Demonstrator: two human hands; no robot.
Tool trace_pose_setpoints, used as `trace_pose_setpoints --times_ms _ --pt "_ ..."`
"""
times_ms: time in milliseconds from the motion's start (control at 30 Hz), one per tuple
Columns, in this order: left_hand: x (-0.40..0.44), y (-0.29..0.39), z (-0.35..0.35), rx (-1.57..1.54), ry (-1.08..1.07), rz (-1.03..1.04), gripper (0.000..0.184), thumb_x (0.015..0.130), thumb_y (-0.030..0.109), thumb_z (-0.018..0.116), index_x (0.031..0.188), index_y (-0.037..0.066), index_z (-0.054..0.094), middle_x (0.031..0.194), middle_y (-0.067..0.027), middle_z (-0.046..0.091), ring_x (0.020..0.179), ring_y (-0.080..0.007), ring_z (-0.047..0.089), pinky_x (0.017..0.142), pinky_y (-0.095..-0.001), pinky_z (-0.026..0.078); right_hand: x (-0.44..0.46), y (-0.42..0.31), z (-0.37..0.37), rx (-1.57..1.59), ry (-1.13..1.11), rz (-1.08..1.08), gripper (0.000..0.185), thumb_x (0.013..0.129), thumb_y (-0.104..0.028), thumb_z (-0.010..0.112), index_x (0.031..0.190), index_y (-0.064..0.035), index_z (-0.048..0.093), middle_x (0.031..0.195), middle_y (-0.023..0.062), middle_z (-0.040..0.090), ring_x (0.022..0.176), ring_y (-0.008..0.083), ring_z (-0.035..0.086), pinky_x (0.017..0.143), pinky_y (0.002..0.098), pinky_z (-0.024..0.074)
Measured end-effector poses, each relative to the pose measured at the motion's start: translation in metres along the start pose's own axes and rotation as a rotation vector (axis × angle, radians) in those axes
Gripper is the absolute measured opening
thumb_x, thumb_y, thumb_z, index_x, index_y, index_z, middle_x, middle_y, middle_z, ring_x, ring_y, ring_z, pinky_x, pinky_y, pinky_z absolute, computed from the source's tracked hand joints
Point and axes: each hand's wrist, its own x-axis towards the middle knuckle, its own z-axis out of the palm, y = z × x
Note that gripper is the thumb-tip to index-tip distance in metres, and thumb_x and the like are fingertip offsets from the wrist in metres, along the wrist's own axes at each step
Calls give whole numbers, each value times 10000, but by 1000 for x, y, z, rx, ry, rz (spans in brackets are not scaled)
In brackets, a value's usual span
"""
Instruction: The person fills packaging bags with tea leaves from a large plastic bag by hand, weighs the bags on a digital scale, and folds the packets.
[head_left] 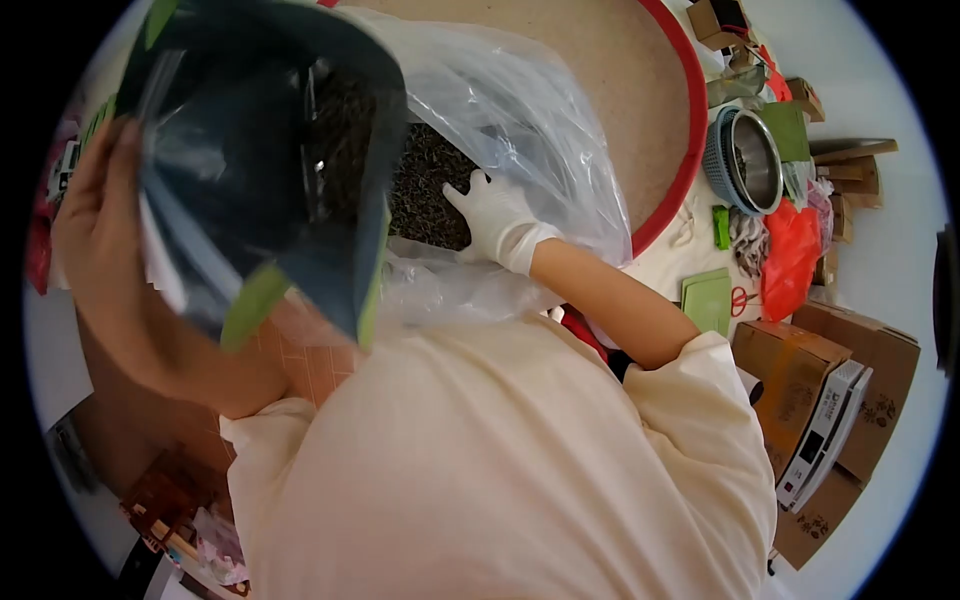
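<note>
My bare left hand (105, 215) grips the rim of a dark green pouch (235, 150) with light green edges, holding its mouth wide. Inside the pouch lies a heap of dark, dry, curled bits like loose tea leaves (340, 140). To the right, a large clear plastic bag (530, 100) lies spread with more of the same leaves (425, 185) in it. My right hand (497, 220), in a white glove, rests at the edge of those leaves with fingers apart. The pouch hides part of the leaves behind it.
A round tray (600, 60) with a red rim (690, 90) stands behind the clear bag. On the right are a steel bowl (755, 160) in a blue basket, red plastic (790, 260), red scissors (742, 301), a green pouch (707, 301), a white scale (825, 435) and cardboard boxes (785, 375).
</note>
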Motion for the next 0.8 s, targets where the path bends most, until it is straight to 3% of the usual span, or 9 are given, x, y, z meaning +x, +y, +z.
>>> trace_pose_setpoints --times_ms 133,300,500,567,633,667,700,733,800 --pt "1 20 -43 -2 46 12 253 932 163 602 1125 15 672 1076 -70 671 973 -112 616 874 -226 457 2 5 2 1 -15 -42 910 618 -410 798 1419 -197 422 1195 201 504 1056 361 563 879 431 504" --pt "-7 63 -73 13 110 303 277 911 154 601 1125 -13 657 1012 -99 665 919 -137 619 803 -262 469 4 6 -6 85 -67 -92 703 630 -252 785 1289 -155 559 1172 201 529 1034 359 593 837 422 527" --pt "-5 101 -84 53 55 665 308 886 143 601 1126 -46 638 935 -134 658 855 -167 622 718 -305 484 1 17 -8 191 -62 -113 552 635 -207 746 1170 -134 634 1163 178 562 1013 340 617 841 416 524" --pt "7 97 -78 93 -73 612 318 878 140 601 1126 -57 632 910 -145 656 833 -177 623 689 -319 488 10 30 -1 399 39 -175 473 641 -215 705 1096 -95 661 1082 168 633 986 328 626 845 392 512" --pt "16 84 -66 113 -274 285 288 909 149 582 1145 0 652 957 -119 679 870 -142 635 758 -265 492 11 33 -14 549 64 -186 445 643 -205 705 1068 -81 664 1018 162 650 949 316 631 838 373 508" --pt "24 52 -46 140 -290 428 246 938 172 568 1121 60 688 947 -75 704 864 -100 649 791 -216 493 12 34 -22 711 93 -178 418 645 -195 705 1041 -66 667 954 156 668 911 303 636 831 355 505" --pt "21 41 -25 -1 -393 297 272 938 157 561 1172 65 663 935 -57 699 858 -82 634 763 -201 478 12 36 -27 897 60 -164 338 693 -120 677 1019 -31 650 927 101 665 879 193 614 838 298 480" --pt "16 39 -5 -148 -493 168 307 937 142 553 1223 71 639 923 -38 693 851 -63 618 735 -185 463 18 41 -25 1041 118 -189 357 680 -113 696 1027 -36 660 910 97 674 838 187 621 804 293 488" --pt "9 50 20 162 -525 94 278 940 153 549 1185 89 666 709 36 629 710 -26 582 580 -208 434 -3 41 -64 1229 107 -240 328 713 -71 675 1036 -19 655 952 52 671 849 152 612 802 277 484"
